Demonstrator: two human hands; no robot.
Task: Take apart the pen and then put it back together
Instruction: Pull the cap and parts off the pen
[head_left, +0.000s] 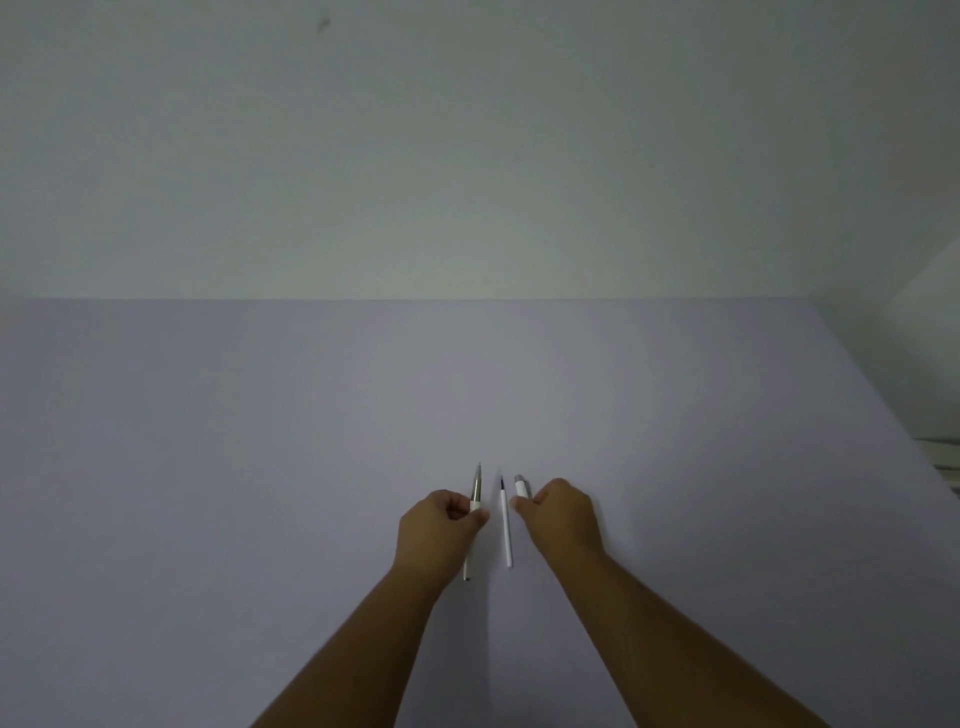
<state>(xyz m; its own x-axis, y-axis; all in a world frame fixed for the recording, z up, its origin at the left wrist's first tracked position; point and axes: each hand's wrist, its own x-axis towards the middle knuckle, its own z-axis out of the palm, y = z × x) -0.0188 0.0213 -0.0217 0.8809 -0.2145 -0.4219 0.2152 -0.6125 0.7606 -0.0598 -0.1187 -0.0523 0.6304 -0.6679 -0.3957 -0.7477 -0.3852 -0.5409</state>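
Two bare arms reach out over a pale purple table (208, 467). The left hand (436, 530) has its fingers closed around the pen body (474, 519), a white tube with a silver pointy tip that aims away from the person. The thin white ink stick (505, 525) lies flat on the table between the two hands, touching neither. The right hand (563, 514) has its fingers pinched on the pen cap (522, 487), a short white piece with a silver end. Behind the table is a plain wall (467, 156).
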